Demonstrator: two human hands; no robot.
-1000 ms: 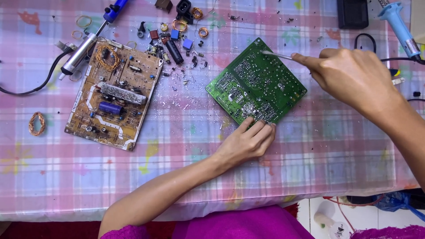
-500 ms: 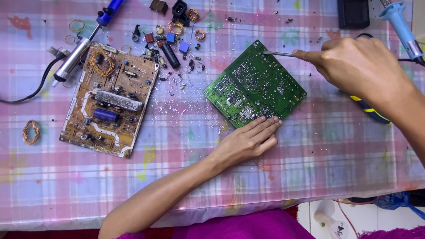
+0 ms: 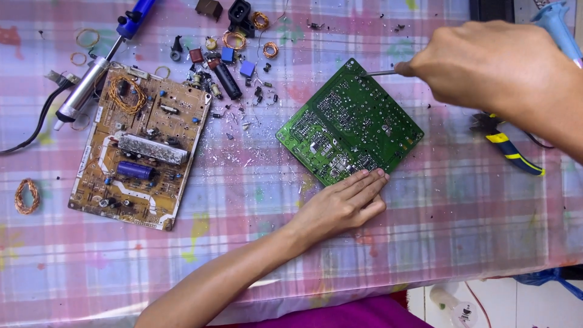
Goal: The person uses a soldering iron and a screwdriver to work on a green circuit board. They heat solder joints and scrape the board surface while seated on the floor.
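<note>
A table under a pink and lilac checked cloth [image 3: 425,243] filled the view, its far edge cut off at the top. On its left part lay a tan circuit board [image 3: 143,146], component side up, with a blue capacitor and a grey heat sink on it. A green circuit board [image 3: 349,124] lay at the middle of the cloth, turned corner-wise, solder side up and dotted with silver joints; its component side was hidden.

The right hand [image 3: 492,67] came in from the upper right, the fingers closed around a thin metal tool [image 3: 379,72]. Only the shaft showed, its tip at the board's far corner; the handle was hidden in the fist. The left hand [image 3: 343,203] lay flat, the fingers together and straight, the fingertips pressed on the board's near edge and gripping nothing.

A desoldering pump [image 3: 97,70] lay touching the tan board's far left corner. Yellow-handled pliers [image 3: 507,146] lay right of the green board, partly hidden by the right wrist. Loose components [image 3: 234,61] and copper coils were scattered between the boards, too small to tell apart.
</note>
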